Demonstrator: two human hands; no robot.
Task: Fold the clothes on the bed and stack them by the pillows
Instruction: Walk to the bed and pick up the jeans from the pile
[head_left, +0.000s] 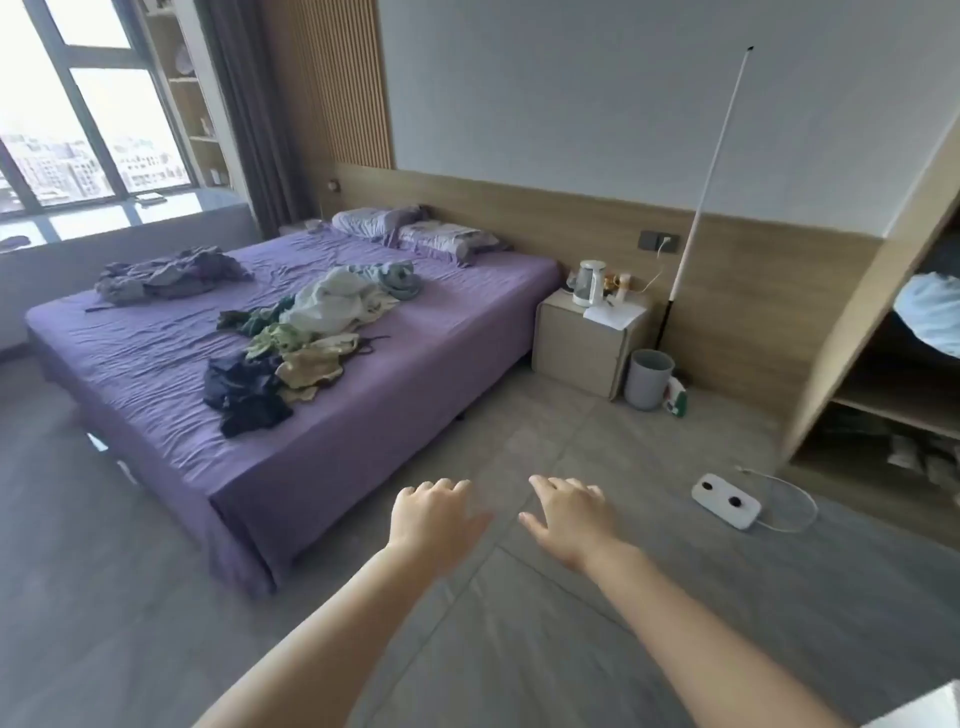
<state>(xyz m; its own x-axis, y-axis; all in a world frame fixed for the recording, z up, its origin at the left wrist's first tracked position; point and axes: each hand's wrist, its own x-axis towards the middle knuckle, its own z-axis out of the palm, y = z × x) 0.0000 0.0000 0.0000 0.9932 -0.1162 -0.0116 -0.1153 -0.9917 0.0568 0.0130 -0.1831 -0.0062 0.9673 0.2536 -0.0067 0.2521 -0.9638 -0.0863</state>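
Sprawling clothes strip, pointing pillowward

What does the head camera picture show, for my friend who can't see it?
Two empty hands, left hand and right hand, reach out over a grey floor toward a purple bed. Unfolded clothes lie in piles on it, and two pillows sit by the wooden headboard.

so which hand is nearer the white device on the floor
Right. The right hand hovers open above the floor, just left of the white device. The left hand is farther left, beside the near corner of the bed.
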